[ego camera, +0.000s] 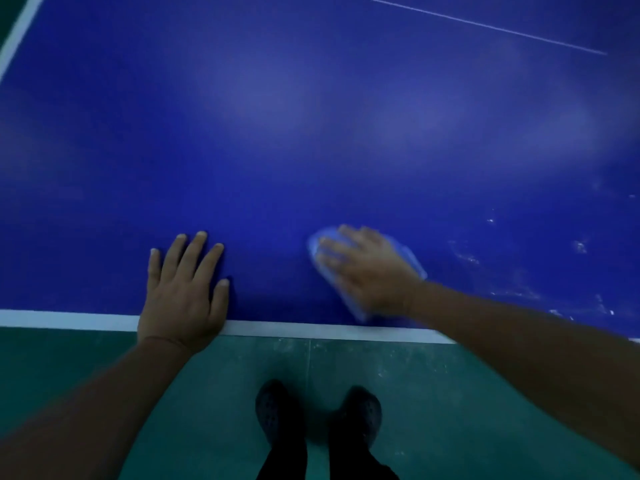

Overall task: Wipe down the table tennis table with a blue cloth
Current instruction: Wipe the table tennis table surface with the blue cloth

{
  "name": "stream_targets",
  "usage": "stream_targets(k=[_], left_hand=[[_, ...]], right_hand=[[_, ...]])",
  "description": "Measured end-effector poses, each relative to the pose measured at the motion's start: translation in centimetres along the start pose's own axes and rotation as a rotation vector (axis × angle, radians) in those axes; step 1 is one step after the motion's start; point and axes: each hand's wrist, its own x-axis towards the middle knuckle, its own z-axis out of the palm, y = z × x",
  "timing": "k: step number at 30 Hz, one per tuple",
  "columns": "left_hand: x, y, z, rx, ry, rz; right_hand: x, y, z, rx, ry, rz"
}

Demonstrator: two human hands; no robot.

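- A view from the head, looking down over the near edge of a blue table (311, 116) that fills the upper two thirds of the picture.
- The left hand (183, 289) lies flat on the table at about 8 o'clock from the picture's middle, fingers straight and slightly spread, pointing to 12 o'clock. It holds nothing. The heel of the hand crosses the white edge line (69, 320).
- The right hand (367, 271) is at about 5 o'clock from the middle, palm down on a light blue cloth (408, 254), fingers stretched out toward 10 o'clock and pressing it to the table. The hand is blurred.
- The cloth lies on the table just inside the near edge; it shows beyond the fingertips, at the side of the hand and below the palm.
- The two hands are apart, with bare table between them.
- White specks and smears (581, 245) dot the table at 3 o'clock from the right hand, near the right border.
- A thin white line (485, 26) runs aslant at 1 o'clock, far across the table.
- Pale patches of reflected light sit on the far surface.
- Below the edge is a green floor (450, 393), scuffed with pale marks.
- Two dark shoes (273, 410) stand on it at 6 o'clock, under dark trouser legs.
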Motion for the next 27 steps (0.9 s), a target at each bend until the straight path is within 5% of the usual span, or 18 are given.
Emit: stream_targets(k=[4, 6, 9, 11, 14, 18, 20, 23, 27], left_hand=[[0.2, -0.1, 0.1, -0.002, 0.003, -0.002], [0.1, -0.1, 0.1, -0.006, -0.006, -0.008], [0.1, -0.2, 0.2, -0.003, -0.004, -0.012], [0.0, -0.3, 0.3, 0.001, -0.007, -0.009], [0.0, -0.2, 0.1, 0.002, -0.013, -0.008], [-0.1, 0.0, -0.2, 0.019, -0.042, -0.005], [-0.1, 0.1, -0.4, 0.028, -0.053, -0.010], [0.1, 0.4, -0.6, 0.024, -0.055, -0.023], [0.3, 0.6, -0.6, 0.037, -0.014, -0.029]], right_hand=[[6.2, 3.9, -1.1, 0.133, 0.071, 0.769], [7.6, 0.1, -0.5, 0.143, 0.109, 0.724], [3.0, -6.8, 0.4, 0.149, 0.064, 0.197], [-1.6, -6.6, 0.6, 0.168, 0.034, 0.085], [-4.8, -0.4, 0.5, 0.073, 0.042, 0.297], [-1.5, 3.2, -0.8, 0.170, 0.111, 0.898], [0.6, 0.5, -0.6, 0.156, 0.123, 0.789], [0.5, -3.3, 0.4, 0.130, 0.056, 0.257], [1.2, -1.0, 0.5, 0.179, 0.080, 0.121]])
